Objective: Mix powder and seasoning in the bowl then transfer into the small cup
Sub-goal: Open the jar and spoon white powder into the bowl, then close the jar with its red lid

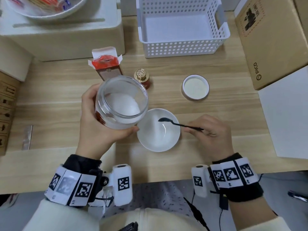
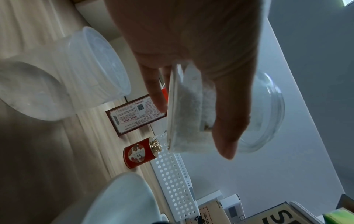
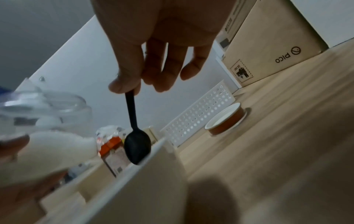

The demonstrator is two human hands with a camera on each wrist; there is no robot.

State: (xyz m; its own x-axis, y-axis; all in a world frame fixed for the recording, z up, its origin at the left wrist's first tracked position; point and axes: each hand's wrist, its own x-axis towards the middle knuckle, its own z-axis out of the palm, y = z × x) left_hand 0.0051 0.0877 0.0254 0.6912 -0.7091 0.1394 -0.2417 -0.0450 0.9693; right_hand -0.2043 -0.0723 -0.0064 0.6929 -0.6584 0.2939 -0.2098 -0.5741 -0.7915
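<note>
My left hand [image 1: 93, 130] grips a clear glass jar [image 1: 123, 100] of white powder and holds it tilted, its open mouth at the left rim of the white bowl [image 1: 166, 144]. My right hand [image 1: 191, 129] pinches the handle of a black spoon [image 1: 175, 123], whose scoop hangs over the bowl. The scoop [image 3: 137, 145] looks empty in the right wrist view. Behind the jar stands a small red seasoning pot [image 1: 142, 78] with a gold cap. Two translucent plastic cups [image 2: 95, 65] appear in the left wrist view. Whether powder lies in the bowl I cannot tell.
The jar's lid [image 1: 195, 87] lies upside down on the wooden table, right of the seasoning pot. An open red carton [image 1: 106, 65] stands behind the jar. A white perforated basket [image 1: 181, 47] sits at the back, a cardboard box [image 1: 266, 47] at the right.
</note>
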